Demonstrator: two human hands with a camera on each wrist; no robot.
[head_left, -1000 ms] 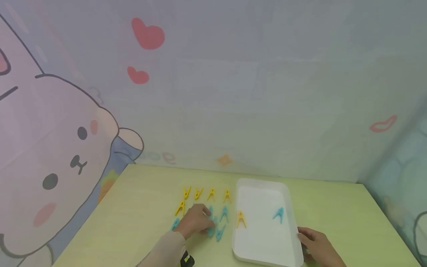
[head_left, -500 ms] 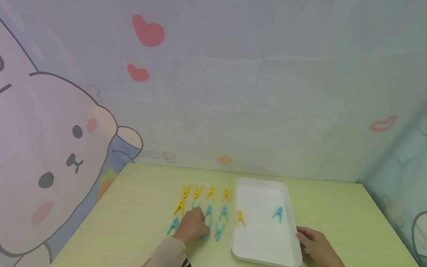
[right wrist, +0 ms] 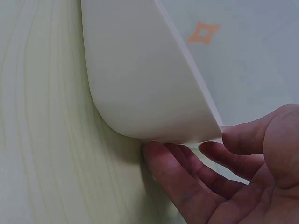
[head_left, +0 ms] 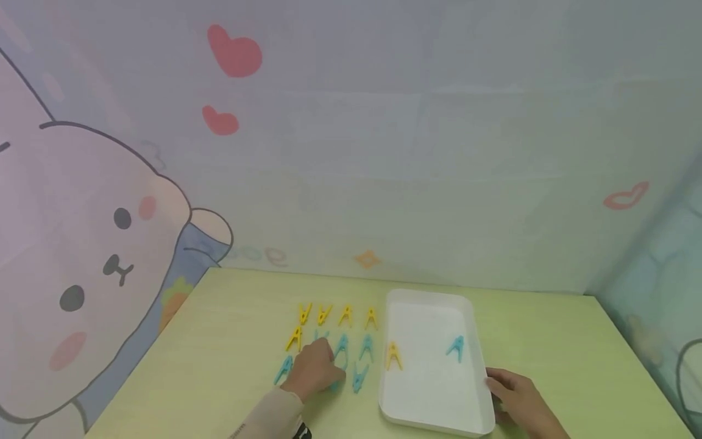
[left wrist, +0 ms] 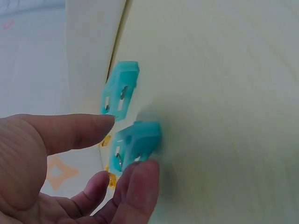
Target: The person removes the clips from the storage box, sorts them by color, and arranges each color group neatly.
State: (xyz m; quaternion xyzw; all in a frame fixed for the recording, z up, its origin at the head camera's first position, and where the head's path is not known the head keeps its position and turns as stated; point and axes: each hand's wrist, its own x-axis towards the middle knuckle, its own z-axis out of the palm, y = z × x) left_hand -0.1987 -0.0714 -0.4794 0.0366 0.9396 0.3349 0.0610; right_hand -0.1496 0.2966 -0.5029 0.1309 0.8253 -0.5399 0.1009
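My left hand is over the near part of a group of blue plastic clothespins. In the left wrist view, one blue clothespin lies between the thumb and the fingers; the thumb stands apart from it, and a fingertip is at its near end. Another blue clothespin lies beyond it. My right hand holds the right side of a white tray, thumb at the rim and fingers against the outer wall. A yellow clothespin and a blue clothespin lie in the tray.
Several yellow clothespins lie in a row behind the blue ones. Another yellow clothespin and a blue clothespin lie left of the hand. The pale wood table ends at a printed backdrop.
My left hand has shifted slightly left and toward me, uncovering more of the blue clothespins beside its fingers. The right hand stays at the tray, which has hardly moved.
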